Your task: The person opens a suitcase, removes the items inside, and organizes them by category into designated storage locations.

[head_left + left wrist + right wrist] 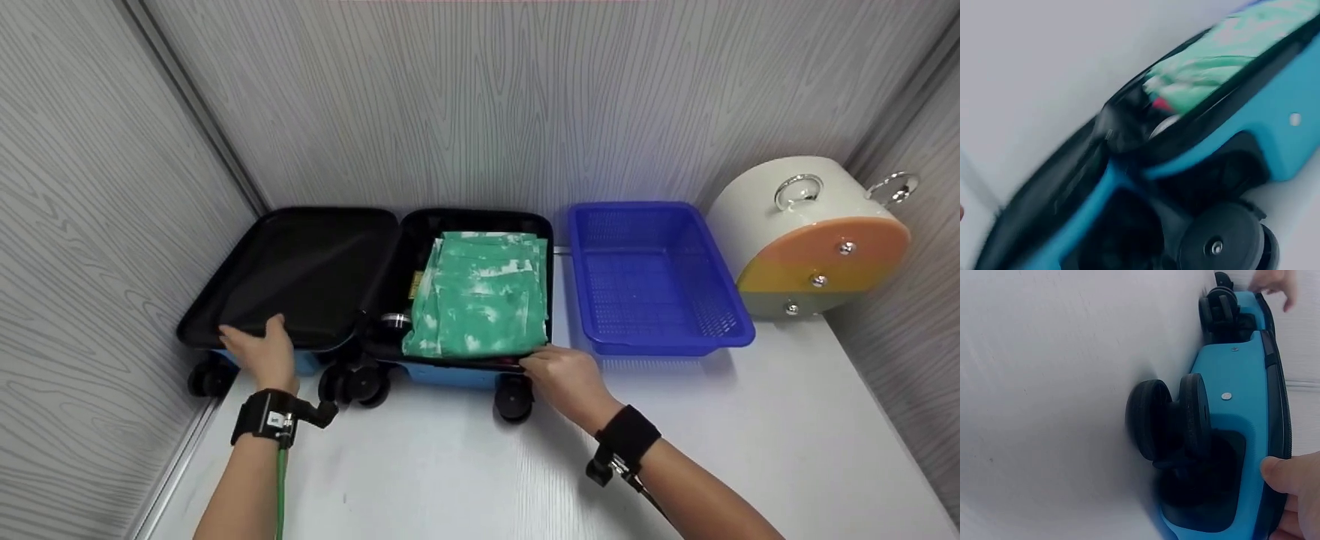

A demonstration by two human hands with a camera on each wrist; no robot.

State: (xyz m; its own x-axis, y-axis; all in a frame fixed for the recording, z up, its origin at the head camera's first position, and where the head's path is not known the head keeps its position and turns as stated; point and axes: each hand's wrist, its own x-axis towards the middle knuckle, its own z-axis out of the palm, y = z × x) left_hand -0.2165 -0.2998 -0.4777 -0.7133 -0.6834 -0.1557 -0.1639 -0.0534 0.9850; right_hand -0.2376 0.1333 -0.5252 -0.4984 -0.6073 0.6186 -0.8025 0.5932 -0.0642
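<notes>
A small blue suitcase lies unzipped and spread flat, its black-lined lid half (307,270) on the left and its packed half (450,375) beside it. Folded green-and-white tie-dye cloth (484,300) fills most of the packed half, with a dark round jar (395,322) and a yellow item (415,285) at its left. My right hand (566,379) pinches the front right rim, the thumb (1278,471) outside on the blue shell. Over the lid half's front edge is my left hand (262,352), fingers spread and gripping nothing; whether it touches the edge I cannot tell.
To the right of the suitcase stands a blue plastic basket (652,346). Beyond it is a white rounded box (810,217) with striped front and metal rings. Black wheels (514,397) stick out from the suitcase's near side. Grey wood-grain walls (480,97) enclose the white table (450,480).
</notes>
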